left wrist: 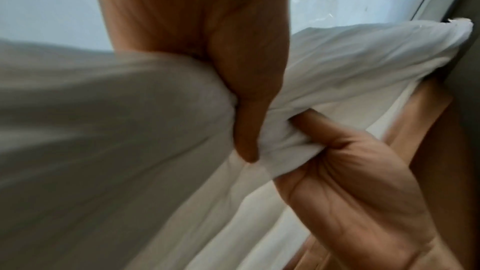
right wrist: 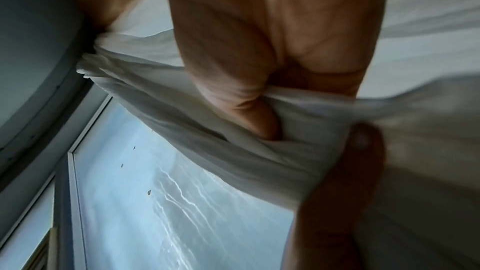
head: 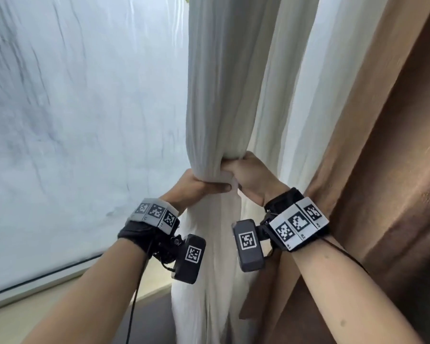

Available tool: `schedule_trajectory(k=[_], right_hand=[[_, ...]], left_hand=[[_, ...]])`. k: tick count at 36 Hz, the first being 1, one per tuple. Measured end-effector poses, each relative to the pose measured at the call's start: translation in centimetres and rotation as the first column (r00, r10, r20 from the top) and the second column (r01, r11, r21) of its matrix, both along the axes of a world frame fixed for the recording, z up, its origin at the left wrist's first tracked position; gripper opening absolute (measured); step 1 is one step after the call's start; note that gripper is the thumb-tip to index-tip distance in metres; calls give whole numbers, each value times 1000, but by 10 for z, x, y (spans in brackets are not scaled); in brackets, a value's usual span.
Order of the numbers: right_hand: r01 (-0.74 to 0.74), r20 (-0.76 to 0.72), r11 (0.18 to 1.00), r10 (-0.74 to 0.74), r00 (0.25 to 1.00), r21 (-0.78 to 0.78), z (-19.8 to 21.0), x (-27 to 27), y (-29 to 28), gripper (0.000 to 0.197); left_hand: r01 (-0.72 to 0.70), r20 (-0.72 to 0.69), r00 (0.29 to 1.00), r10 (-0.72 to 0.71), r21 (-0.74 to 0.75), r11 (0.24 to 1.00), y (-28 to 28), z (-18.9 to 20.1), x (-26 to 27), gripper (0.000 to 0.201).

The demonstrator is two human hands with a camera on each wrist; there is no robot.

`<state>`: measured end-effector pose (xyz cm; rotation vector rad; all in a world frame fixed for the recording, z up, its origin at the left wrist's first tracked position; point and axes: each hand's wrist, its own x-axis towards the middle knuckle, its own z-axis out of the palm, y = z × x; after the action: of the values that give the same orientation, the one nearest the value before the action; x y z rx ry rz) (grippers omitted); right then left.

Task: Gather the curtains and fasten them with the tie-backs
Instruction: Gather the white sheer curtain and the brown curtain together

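Head view first: a white curtain hangs bunched into a thick column in front of a big frosted-looking window, with a brown curtain hanging just to its right. No bins, boxes or anything like that around, so nothing to say about contents. Both hands squeeze the white bundle at the same height. The left hand comes in from the left and wraps the bundle, thumb lying across the front of the cloth. The right hand sits right beside it, fingers curled tight into the folds, touching the left thumb area. Each wrist wears a black strap with a marker-covered camera block. A pale sill runs along the bottom of the glass.

Left wrist view: pretty blurry, but the left hand is clamped round the white curtain, thumb pressed down over the pinched waist of fabric. The right hand shows palm-side, a finger hooked into the same bunch.

Right wrist view: the right hand grips the white curtain in a closed fist, cloth fanning out to the left toward the window frame. A dark, out-of-focus thumb of the left hand presses on the bundle just next to it. Can't make out a tie-back in any view.
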<state>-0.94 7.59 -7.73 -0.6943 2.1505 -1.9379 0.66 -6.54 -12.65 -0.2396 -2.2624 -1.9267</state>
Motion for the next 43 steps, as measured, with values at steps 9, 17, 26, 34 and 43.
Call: schedule_trajectory(k=[9, 17, 26, 34, 43], right_hand=[[700, 6, 674, -719, 695, -235, -4, -29, 29, 67], [202, 38, 974, -199, 979, -103, -13, -36, 34, 111], [141, 53, 988, -138, 989, -57, -19, -40, 12, 25], [763, 118, 645, -756, 644, -37, -25, -80, 64, 114], [-121, 95, 989, 128, 987, -82, -31, -61, 22, 65]], left_hand=[[-192, -1, 981, 192, 9, 981, -7, -11, -2, 14], [-35, -171, 985, 30, -27, 999, -8, -16, -10, 75], [-213, 59, 976, 208, 118, 970, 8, -25, -31, 24], [-270, 49, 962, 268, 40, 962, 5, -25, -38, 20], [0, -102, 995, -8, -83, 997, 29, -33, -51, 79]])
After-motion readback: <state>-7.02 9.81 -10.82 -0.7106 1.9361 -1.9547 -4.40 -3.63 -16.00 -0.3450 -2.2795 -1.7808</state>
